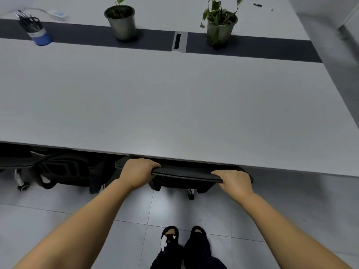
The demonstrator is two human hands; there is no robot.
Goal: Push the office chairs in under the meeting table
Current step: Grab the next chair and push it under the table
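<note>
A black office chair [184, 172] stands right against the near edge of the grey meeting table [174, 105], its seat hidden under the tabletop. Only the top of its backrest shows. My left hand [137, 172] grips the left end of that backrest top. My right hand [234, 181] grips the right end. A second black office chair [66, 169] sits tucked under the table to the left, with a white caster showing.
On the table's dark centre strip stand two potted plants [121, 22] [220, 26], a blue pen cup [37, 32] and a cable port [178, 41]. A white power strip [58, 15] lies at the far left. My feet [184, 243] in dark slippers stand on grey floor tiles.
</note>
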